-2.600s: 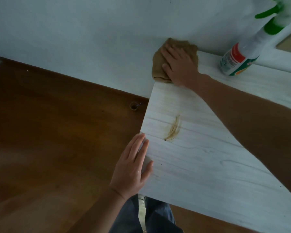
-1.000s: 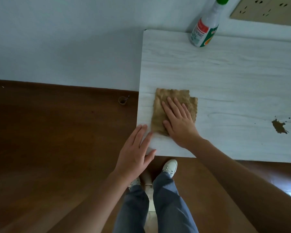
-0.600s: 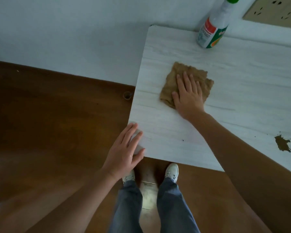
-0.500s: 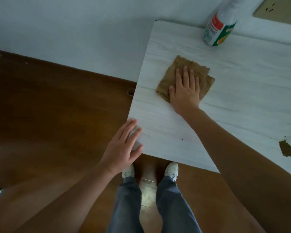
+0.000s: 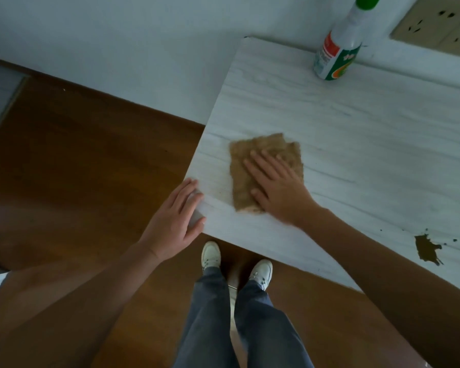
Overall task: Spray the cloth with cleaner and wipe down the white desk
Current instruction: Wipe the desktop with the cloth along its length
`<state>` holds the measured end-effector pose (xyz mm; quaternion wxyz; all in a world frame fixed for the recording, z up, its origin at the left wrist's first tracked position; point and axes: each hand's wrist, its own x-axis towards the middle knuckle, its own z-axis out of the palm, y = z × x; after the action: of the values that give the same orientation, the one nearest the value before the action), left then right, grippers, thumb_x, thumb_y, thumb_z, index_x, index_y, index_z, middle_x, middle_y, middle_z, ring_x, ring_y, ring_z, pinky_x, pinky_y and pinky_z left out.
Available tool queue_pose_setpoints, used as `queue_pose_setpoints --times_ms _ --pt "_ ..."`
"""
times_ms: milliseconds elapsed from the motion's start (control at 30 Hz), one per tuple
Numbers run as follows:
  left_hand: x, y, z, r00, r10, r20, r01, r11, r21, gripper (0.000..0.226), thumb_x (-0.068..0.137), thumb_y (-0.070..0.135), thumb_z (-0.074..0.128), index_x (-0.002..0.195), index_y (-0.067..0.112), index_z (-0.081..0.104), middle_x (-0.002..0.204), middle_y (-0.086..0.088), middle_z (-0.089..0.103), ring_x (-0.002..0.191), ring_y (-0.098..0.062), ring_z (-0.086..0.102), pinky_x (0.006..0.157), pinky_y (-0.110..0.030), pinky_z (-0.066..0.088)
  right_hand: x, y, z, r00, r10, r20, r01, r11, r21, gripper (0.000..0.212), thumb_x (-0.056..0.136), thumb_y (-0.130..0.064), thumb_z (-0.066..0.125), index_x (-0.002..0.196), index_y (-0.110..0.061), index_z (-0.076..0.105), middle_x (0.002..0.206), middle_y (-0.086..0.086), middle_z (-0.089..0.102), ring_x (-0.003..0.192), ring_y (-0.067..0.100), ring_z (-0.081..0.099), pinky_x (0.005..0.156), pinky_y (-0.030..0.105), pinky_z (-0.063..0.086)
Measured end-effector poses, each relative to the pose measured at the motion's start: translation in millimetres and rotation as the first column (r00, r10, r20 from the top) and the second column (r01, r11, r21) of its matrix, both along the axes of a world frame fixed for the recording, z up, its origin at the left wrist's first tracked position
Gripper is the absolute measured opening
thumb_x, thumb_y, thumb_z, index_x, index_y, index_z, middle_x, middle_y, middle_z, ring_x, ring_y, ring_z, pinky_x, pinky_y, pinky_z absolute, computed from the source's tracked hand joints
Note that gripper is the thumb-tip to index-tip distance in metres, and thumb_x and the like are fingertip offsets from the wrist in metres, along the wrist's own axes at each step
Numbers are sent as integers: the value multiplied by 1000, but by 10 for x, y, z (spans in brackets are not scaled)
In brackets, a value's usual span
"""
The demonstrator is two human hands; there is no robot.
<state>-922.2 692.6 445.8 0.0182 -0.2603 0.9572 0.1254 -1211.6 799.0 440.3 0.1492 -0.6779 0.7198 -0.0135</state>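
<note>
A brown folded cloth [image 5: 252, 152] lies flat on the white wood-grain desk [image 5: 356, 134], near its left front corner. My right hand [image 5: 279, 187] presses down on the cloth with fingers spread flat. My left hand [image 5: 175, 221] rests on the desk's front left corner, fingers laid over the edge. A white spray bottle of cleaner [image 5: 340, 49] with a green top and a red and green label stands at the back of the desk by the wall. A dark brown spill [image 5: 426, 249] with small splatter dots marks the desk at the right, near the front edge.
The desk stands against a white wall with beige power sockets [image 5: 441, 22] at the upper right. A brown wooden floor [image 5: 77, 168] spreads to the left and below. My legs in blue jeans and white shoes [image 5: 210, 254] stand at the desk's front edge.
My right hand slid the cloth from the back left corner, over a brown streak that is gone, toward the front edge, away, and back toward me. My left hand stayed on the corner.
</note>
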Motion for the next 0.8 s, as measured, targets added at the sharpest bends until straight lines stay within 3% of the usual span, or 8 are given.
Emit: queue_pose_setpoints --times_ms 133,300,400,500,600,800 --pt "-41 6 -1 999 27 -22 -27 1000 -9 55 103 50 44 141 10 49 161 -14 38 154 -31 30 118 -43 37 -544 -197 36 948 -317 -6 317 948 -26 65 102 -49 23 160 -21 16 168 5 13 155 25 8 125 42 2" --pt "-139 -33 -12 997 56 -58 -57 998 -21 55 103 49 47 141 10 52 159 -15 42 149 -33 39 118 -45 41 -384 -370 69 849 -527 -44 527 850 -3 64 105 -41 26 161 -18 6 169 7 2 155 26 -2 126 43 -4" --pt "-266 -115 -14 994 59 -89 -60 998 -7 52 105 46 45 140 8 53 159 -16 41 150 -34 38 119 -48 40 -19 -330 94 906 -421 -38 421 907 -8 65 104 -43 24 161 -18 6 169 7 1 155 27 -3 125 45 -4" --pt "-512 -256 34 991 84 -109 -85 996 -7 51 105 46 42 138 8 55 159 -19 42 150 -36 36 121 -49 37 222 -134 59 989 -146 -24 146 989 -16 66 102 -47 18 161 -19 9 169 6 6 156 25 -1 126 45 -1" --pt "-817 -396 65 990 114 -85 -113 994 15 57 106 48 35 144 9 51 160 -19 39 151 -37 33 123 -48 31 23 -28 44 1000 5 29 -4 999 -48 64 103 -48 30 160 -21 19 168 2 14 156 21 6 126 42 5" --pt "-995 -473 -54 996 72 -61 -72 997 -13 58 105 47 37 149 10 45 162 -17 36 154 -35 29 124 -52 31 -486 -65 149 918 -381 113 390 919 -68 66 100 -47 44 159 -25 24 167 -3 16 154 18 9 125 43 13"
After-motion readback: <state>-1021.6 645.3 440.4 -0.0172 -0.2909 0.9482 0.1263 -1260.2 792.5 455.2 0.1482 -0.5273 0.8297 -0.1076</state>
